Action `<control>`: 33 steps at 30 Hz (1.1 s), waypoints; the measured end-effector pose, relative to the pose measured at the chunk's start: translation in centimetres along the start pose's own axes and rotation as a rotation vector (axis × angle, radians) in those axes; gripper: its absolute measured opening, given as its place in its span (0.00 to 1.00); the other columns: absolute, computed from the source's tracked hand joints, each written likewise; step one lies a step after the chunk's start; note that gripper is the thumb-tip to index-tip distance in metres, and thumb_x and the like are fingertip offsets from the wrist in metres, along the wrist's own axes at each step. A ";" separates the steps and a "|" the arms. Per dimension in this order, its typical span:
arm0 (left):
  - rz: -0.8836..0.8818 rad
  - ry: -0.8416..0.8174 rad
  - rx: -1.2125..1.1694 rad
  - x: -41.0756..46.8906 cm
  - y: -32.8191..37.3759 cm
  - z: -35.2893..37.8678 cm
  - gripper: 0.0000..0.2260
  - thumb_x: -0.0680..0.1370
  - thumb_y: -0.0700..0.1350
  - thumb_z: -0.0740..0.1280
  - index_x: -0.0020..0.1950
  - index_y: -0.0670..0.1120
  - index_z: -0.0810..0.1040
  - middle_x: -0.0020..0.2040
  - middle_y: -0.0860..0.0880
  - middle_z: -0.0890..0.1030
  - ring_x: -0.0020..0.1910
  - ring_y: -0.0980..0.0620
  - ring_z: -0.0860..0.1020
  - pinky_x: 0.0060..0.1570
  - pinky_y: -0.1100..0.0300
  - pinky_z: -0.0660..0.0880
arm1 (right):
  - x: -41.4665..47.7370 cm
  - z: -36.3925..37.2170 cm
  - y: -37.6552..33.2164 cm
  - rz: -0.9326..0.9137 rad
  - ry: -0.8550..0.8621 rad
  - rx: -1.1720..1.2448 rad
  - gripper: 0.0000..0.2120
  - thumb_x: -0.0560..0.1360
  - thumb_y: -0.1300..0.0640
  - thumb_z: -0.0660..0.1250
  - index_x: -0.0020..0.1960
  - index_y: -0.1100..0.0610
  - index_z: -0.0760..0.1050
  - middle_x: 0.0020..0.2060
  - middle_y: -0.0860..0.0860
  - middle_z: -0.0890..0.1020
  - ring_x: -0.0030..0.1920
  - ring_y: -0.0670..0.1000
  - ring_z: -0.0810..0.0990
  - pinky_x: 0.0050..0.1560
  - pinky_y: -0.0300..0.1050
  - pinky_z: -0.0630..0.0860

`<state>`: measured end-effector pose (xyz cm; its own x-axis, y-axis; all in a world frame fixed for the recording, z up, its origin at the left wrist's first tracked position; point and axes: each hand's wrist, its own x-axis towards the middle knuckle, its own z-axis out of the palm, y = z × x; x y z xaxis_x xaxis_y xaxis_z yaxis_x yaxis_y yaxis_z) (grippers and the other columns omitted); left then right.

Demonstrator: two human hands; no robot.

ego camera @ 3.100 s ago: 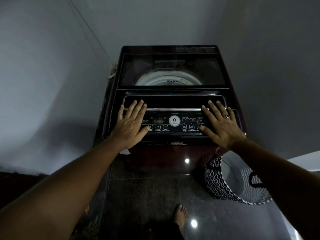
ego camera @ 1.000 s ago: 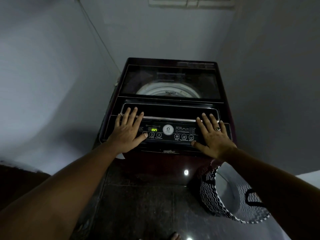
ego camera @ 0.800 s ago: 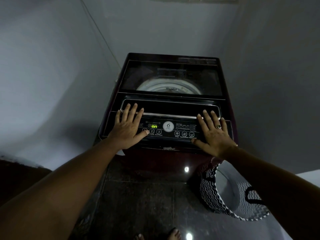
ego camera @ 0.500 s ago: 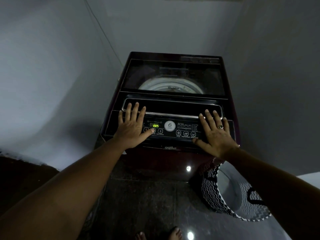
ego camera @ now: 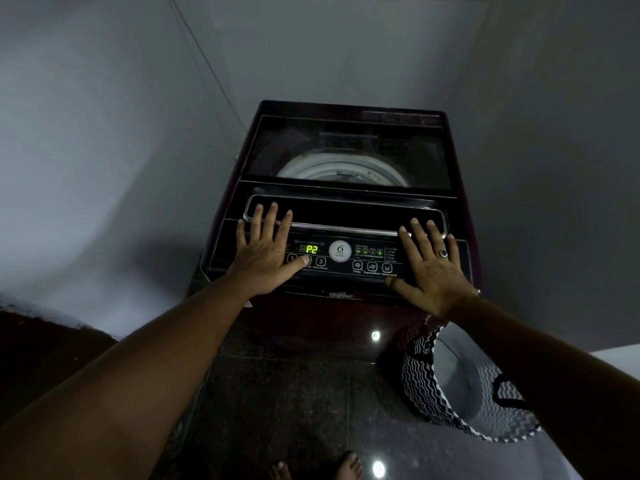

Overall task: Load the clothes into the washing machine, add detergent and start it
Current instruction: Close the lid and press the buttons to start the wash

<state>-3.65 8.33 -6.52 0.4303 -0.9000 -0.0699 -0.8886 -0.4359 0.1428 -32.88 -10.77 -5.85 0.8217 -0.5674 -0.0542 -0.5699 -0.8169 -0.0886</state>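
A dark top-loading washing machine (ego camera: 346,109) stands in a corner with its glass lid (ego camera: 346,150) closed; the pale drum rim shows through it. My left hand (ego camera: 263,251) lies flat on the left of the control panel (ego camera: 346,261), fingers spread, thumb tip on the second numbered button. The green display (ego camera: 311,249) reads P2 and small green lights glow to the right. My right hand (ego camera: 433,268), wearing a ring, rests flat on the panel's right end. No clothes or detergent are visible.
A black-and-white zigzag laundry basket (ego camera: 426,386) stands on the dark tiled floor (ego camera: 294,393) to the right of the machine, its pale inside showing nothing. Grey walls close in left and right. My toes (ego camera: 343,465) show at the bottom edge.
The display went from dark to a lit green readout, now P2, with more green lights on the right. My left thumb shifted right from the first button to the second. My right hand stayed.
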 end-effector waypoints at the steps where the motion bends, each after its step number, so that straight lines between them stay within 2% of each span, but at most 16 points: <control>1: 0.000 0.002 0.002 0.0 0.0 0.0 0.44 0.75 0.74 0.50 0.81 0.52 0.37 0.81 0.46 0.34 0.79 0.44 0.31 0.74 0.33 0.40 | 0.0 0.0 0.0 -0.001 0.004 -0.002 0.47 0.74 0.25 0.48 0.81 0.51 0.38 0.81 0.53 0.40 0.79 0.56 0.33 0.77 0.67 0.41; 33: -0.007 0.044 0.013 -0.1 0.0 0.3 0.44 0.74 0.75 0.49 0.81 0.52 0.40 0.82 0.45 0.38 0.79 0.43 0.34 0.74 0.32 0.43 | -0.1 0.0 -0.3 0.001 0.022 0.000 0.47 0.74 0.25 0.49 0.81 0.51 0.40 0.81 0.53 0.41 0.80 0.56 0.36 0.77 0.67 0.43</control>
<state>-3.76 8.36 -6.83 0.4432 -0.8960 -0.0275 -0.8872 -0.4428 0.1294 -32.83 -10.46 -5.81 0.8205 -0.5707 -0.0329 -0.5711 -0.8161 -0.0885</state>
